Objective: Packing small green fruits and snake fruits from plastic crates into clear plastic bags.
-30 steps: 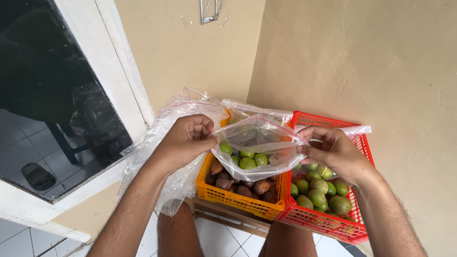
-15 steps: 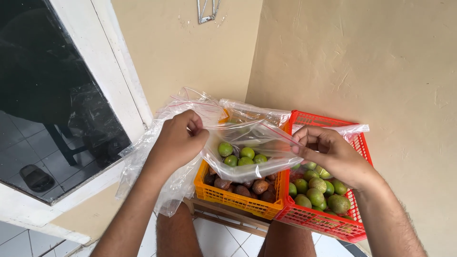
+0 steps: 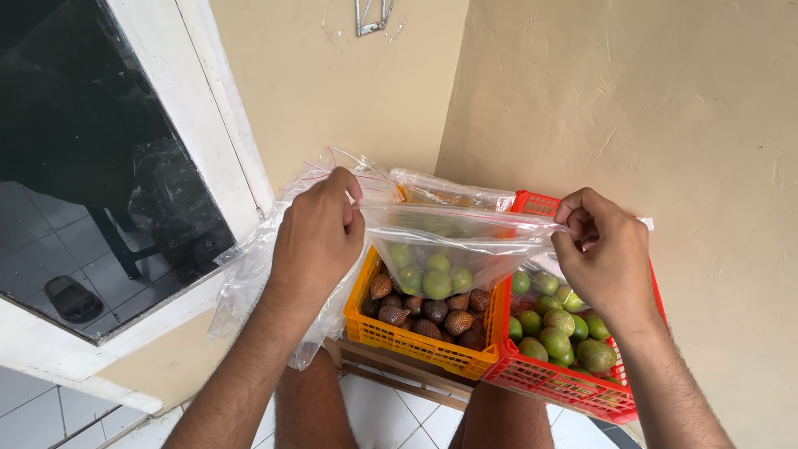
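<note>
Left hand (image 3: pixel 320 237) and right hand (image 3: pixel 603 254) apart, each pinched on 1 end of the clear plastic zip bag (image 3: pixel 449 245) with small green round fruits (image 3: pixel 432 274) inside, stretched above the orange plastic crate (image 3: pixel 416 341) of brown scaly fruit; red plastic crate (image 3: pixel 565 387) just beside. Risk: seal left part open or a pinch slips, bag sags, fruit spills into crates

Red crate's (image 3: pixel 532 204) near corner behind the right forearm; orange crate's (image 3: pixel 416 341) fruit partly behind bag (image 3: pixel 449 241)
</note>
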